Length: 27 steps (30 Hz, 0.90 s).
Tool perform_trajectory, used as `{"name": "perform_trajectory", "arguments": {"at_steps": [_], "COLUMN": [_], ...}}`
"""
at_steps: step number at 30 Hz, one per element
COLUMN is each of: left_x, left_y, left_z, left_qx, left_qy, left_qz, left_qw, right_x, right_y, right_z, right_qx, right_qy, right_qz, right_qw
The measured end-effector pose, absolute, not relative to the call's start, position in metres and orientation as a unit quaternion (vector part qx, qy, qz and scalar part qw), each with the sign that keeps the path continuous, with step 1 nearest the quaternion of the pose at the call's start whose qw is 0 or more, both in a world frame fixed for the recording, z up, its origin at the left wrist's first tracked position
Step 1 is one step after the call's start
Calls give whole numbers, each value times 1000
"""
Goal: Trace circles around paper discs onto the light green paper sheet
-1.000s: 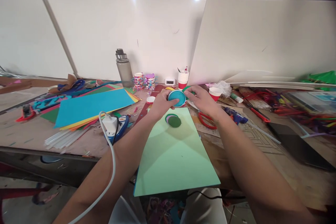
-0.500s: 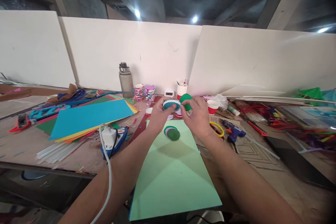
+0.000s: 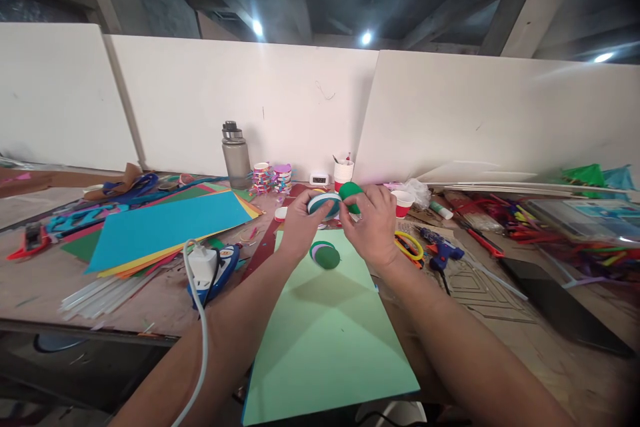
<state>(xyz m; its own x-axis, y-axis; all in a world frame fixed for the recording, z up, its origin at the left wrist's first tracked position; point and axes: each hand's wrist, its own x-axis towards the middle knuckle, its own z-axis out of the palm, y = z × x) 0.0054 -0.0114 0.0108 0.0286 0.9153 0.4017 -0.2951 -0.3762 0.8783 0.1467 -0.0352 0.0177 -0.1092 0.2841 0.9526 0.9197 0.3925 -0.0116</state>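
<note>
Teal and white, a round disc is being pinched at its edge by the left hand, lifted above the far end of a pale green sheet. Just beside it, the right hand is pinching a dark green paper circle between its fingertips. Below both hands, a small stack of paper circles is lying on the sheet, on the cluttered tabletop.
</note>
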Motion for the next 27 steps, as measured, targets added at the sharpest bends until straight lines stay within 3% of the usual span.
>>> {"name": "perform_trajectory", "arguments": {"at_steps": [12, 19, 27], "left_x": [8, 8, 8], "left_y": [-17, -16, -19], "left_z": [16, 11, 14], "left_qx": [541, 542, 543], "left_qy": [328, 305, 348], "left_qz": [645, 623, 613], "left_qw": [429, 474, 457], "right_x": [145, 144, 144], "right_y": [-37, -36, -33], "right_z": [17, 18, 15], "right_qx": [-438, -469, -475], "right_qy": [-677, -664, -670], "right_qz": [-320, -279, -251], "right_qw": [498, 511, 512]}}
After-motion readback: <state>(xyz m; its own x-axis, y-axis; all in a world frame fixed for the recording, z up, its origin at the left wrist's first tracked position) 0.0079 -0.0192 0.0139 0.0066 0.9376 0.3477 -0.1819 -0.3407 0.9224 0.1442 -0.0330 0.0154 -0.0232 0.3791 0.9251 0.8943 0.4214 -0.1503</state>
